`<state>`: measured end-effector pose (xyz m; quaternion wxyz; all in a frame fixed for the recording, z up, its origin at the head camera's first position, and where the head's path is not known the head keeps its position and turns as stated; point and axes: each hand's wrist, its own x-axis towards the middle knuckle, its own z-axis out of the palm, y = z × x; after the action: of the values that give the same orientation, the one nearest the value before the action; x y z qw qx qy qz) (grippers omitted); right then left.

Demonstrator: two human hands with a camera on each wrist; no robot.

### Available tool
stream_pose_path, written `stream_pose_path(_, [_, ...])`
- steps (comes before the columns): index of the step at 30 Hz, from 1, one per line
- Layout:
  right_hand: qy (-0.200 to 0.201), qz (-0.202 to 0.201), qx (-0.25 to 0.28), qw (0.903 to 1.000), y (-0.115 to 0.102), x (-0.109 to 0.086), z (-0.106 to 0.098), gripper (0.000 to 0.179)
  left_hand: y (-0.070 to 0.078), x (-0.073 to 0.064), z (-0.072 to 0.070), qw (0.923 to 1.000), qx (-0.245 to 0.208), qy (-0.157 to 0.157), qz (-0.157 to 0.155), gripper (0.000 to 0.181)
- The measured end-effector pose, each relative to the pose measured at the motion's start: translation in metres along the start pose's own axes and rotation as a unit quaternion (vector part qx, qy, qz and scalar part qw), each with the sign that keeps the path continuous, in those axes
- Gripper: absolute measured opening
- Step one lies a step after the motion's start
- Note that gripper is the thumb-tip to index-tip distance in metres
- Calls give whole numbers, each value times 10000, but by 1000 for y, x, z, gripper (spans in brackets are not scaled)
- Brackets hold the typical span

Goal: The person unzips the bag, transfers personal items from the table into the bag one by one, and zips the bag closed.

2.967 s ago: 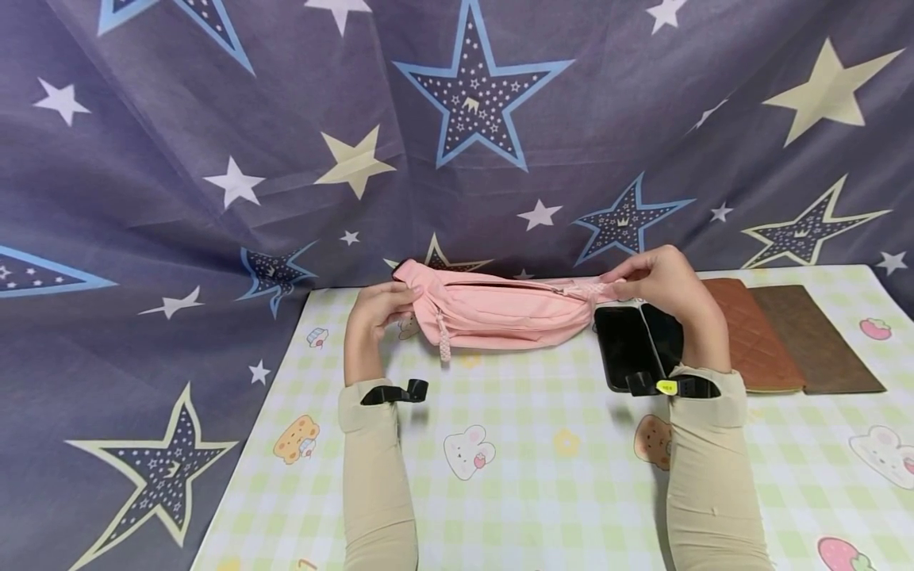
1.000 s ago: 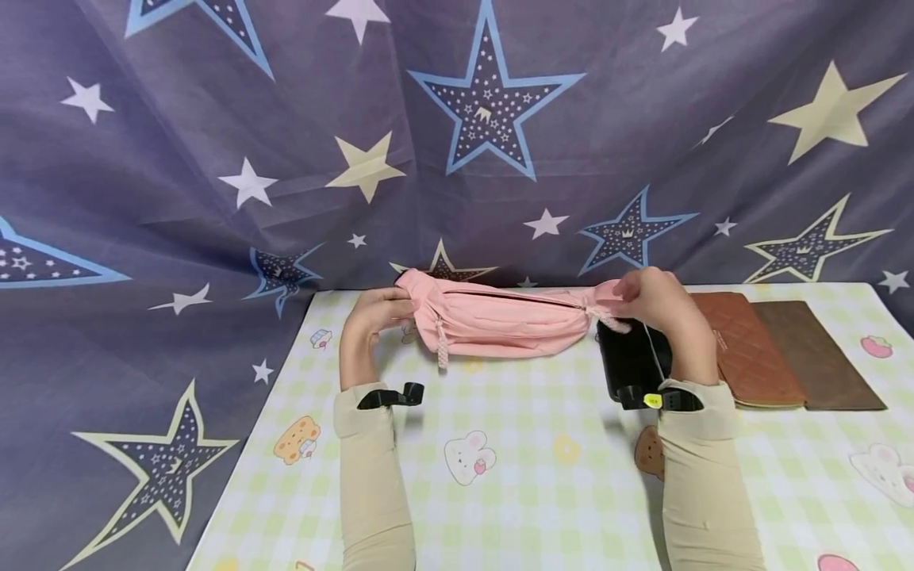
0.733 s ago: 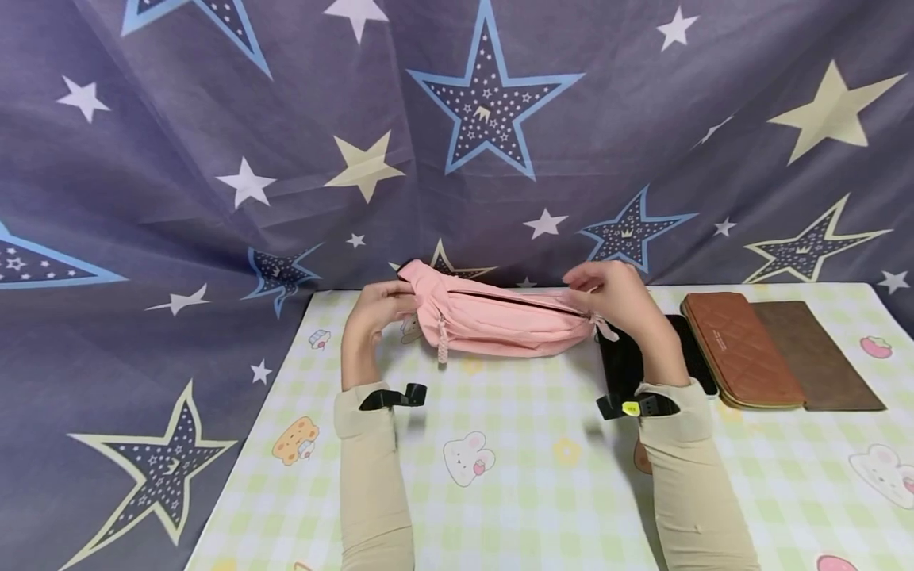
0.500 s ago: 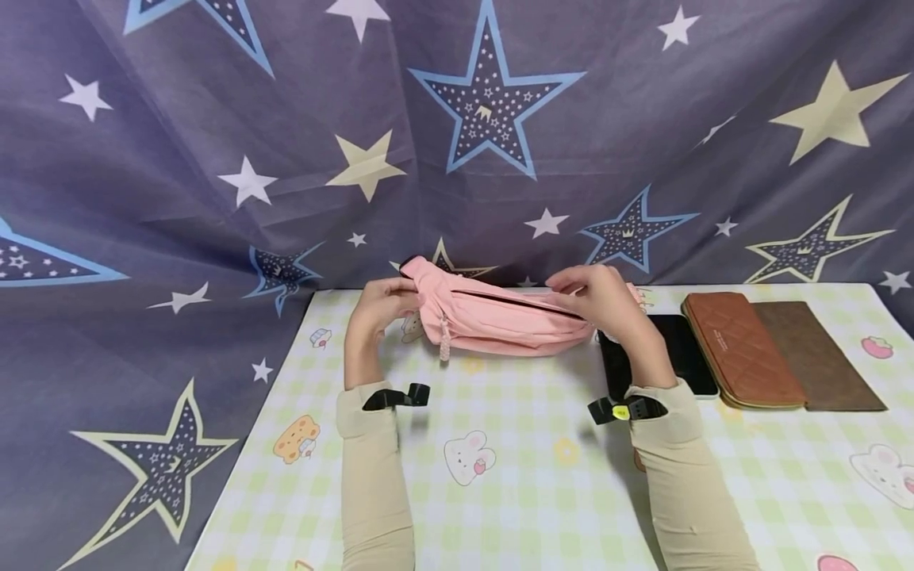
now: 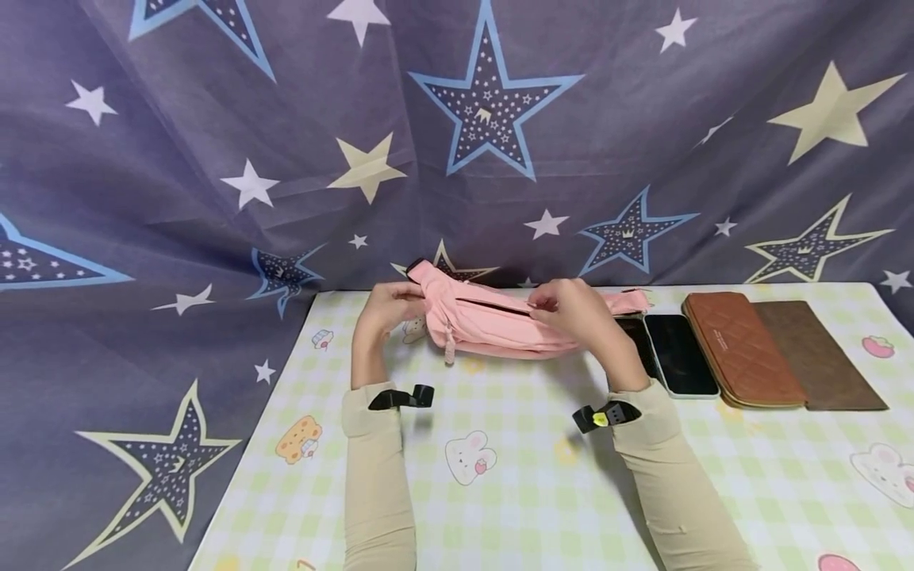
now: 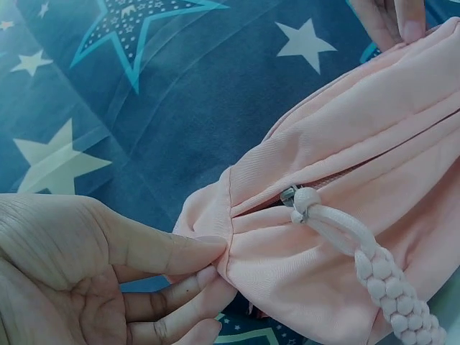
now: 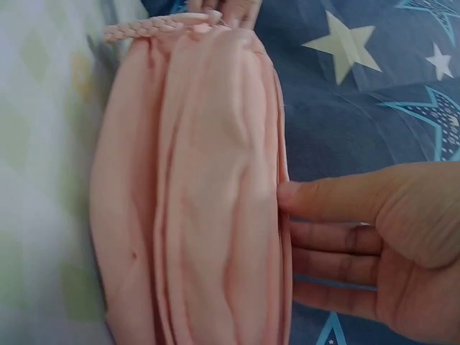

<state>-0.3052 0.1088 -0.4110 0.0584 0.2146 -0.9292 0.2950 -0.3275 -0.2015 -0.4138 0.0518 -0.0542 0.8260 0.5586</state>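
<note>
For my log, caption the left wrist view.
Left hand pinching one end of a pink waist bag near its braided zipper pull, right hand holding the bag's edge.

On the table (image 5: 535,507), bag (image 5: 493,335) left of phone (image 5: 681,354), wallet (image 5: 746,349) right, curtain (image 5: 621,119) behind.

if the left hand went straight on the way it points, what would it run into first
Most likely the pink bag: the left hand pinches one end of it and points along its body. Depth is hard to judge, so the hand might instead slide behind it.
</note>
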Motion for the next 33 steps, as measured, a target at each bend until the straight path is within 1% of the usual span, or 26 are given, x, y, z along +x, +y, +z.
stream_pose_path(4, [37,70,-402,9992,-3,-1,4,4,0,0,2,9999,131,-20,7,28])
stream_pose_path(8, [161,19,-504,9986,-6,0,5,10,2,-1,4,9997,206,104,37,28])
stream_pose_path(11, [222,-7,-544,9983,-8,0,4,9,3,-4,5,9993,283,219,81,28])
stream_pose_path(13, [247,13,-553,9982,-9,0,3,8,6,-6,7,9988,374,292,121,28])
stream_pose_path(15, [266,36,-536,9982,-10,0,3,7,10,-11,9,9971,617,435,135,28])
stream_pose_path(19, [261,102,-497,9984,-10,-1,2,7,23,-21,18,9890,1166,902,103,35])
stream_pose_path(22, [199,108,-483,9986,-9,0,2,7,33,-28,29,9816,1527,1142,82,40])
stream_pose_path(24, [132,92,-509,9986,-10,2,3,7,38,-30,35,9743,1878,1247,45,34])
stream_pose_path(26, [39,7,-580,9983,-10,6,3,9,41,-33,40,9650,2270,1308,-135,26])
stream_pose_path(27, [-17,-44,-630,9980,-10,8,3,9,40,-34,42,9597,2465,1329,-227,26])
stream_pose_path(28, [-61,-92,-703,9975,-10,11,3,10,39,-35,44,9563,2599,1305,-294,29])
stream_pose_path(29, [-115,-143,-768,9969,-11,13,2,10,38,-36,45,9553,2666,1234,-333,34])
stream_pose_path(30, [-167,-199,-826,9962,-12,15,1,11,36,-36,47,9566,2677,1098,-355,37])
stream_pose_path(33, [-372,-308,-918,9946,-13,20,-2,15,32,-38,53,9685,2421,521,-241,39])
